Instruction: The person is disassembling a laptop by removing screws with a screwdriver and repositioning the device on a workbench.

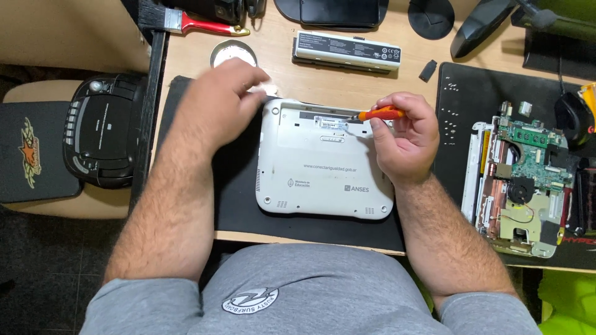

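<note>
**Screwdriver at the upturned netbook**

From the head camera we see our right hand (pixel 406 133) clamped around an orange-handled screwdriver (pixel 380 113), its tip at the far edge of the white netbook (pixel 323 167), which lies bottom-up on a black mat (pixel 236 205). Our left hand (pixel 220 99) (blurred) hovers near the netbook's far-left corner; we cannot tell its grip. A battery pack (pixel 346 51) lies beyond.

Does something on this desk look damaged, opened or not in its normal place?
Yes. At the desk's right edge a second small laptop lies opened, with circuit board and fan exposed. The white laptop lies bottom up on the black mat, and its battery bay appears empty; a battery pack lies apart behind it. The right hand holds an orange screwdriver.
</note>
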